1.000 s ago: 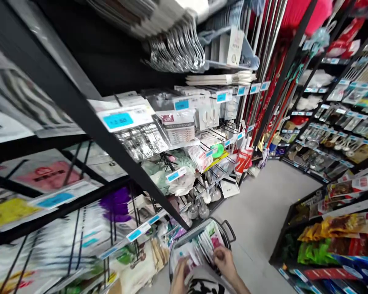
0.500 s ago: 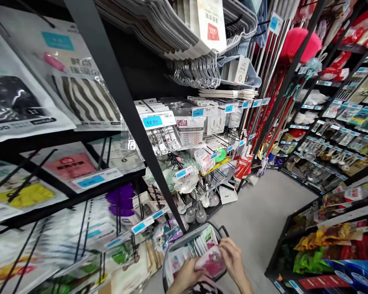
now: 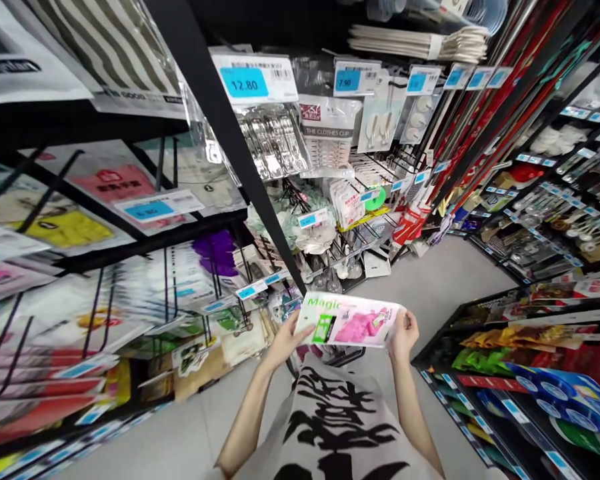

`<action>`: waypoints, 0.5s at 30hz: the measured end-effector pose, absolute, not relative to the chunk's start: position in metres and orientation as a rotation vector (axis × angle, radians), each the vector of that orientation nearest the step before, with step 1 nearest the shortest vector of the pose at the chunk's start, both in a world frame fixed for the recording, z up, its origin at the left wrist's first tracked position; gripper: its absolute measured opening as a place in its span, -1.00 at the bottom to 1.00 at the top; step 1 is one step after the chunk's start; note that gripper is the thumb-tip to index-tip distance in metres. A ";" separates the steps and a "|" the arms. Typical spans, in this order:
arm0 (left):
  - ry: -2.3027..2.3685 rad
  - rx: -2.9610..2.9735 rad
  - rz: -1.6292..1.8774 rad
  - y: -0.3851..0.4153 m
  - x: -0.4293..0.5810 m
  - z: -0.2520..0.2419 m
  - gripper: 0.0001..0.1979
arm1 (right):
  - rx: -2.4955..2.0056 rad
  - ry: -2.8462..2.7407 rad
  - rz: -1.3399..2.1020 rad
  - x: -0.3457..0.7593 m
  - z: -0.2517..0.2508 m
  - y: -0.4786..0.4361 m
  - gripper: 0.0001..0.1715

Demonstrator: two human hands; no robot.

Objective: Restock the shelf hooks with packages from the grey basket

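Note:
I hold a flat white packet level in front of me, with green "Magic" lettering and a pink item pictured on it. My left hand grips its left end and my right hand grips its right end. Beneath the packet, a dark basket is mostly hidden by the packet and by my printed shirt.
A black shelf rack on the left carries hanging packets, clothes clips and blue price tags. Mop handles lean at the back. Lower shelves with coloured goods stand at the right. Grey floor runs between.
Both hands lifted a packet out of the basket and raised it flat to chest height. The view tilted down and moved nearer the shelves.

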State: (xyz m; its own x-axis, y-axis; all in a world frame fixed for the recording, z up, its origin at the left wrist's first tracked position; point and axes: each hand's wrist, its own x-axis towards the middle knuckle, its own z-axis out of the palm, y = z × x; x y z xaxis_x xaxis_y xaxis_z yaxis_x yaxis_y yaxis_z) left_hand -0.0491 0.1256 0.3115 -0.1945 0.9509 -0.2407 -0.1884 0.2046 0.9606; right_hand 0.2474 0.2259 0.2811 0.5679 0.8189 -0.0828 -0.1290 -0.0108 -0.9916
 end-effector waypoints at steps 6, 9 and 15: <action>1.377 0.722 1.281 0.135 -0.051 0.314 -0.55 | -1.253 -0.471 1.243 0.241 0.287 0.220 -0.44; 1.401 0.614 1.328 0.128 -0.058 0.317 -0.53 | -1.227 -0.583 1.569 0.247 0.296 0.209 -0.43; 1.293 0.535 1.447 0.118 -0.071 0.336 -0.47 | -1.177 -0.700 1.783 0.245 0.296 0.197 -0.55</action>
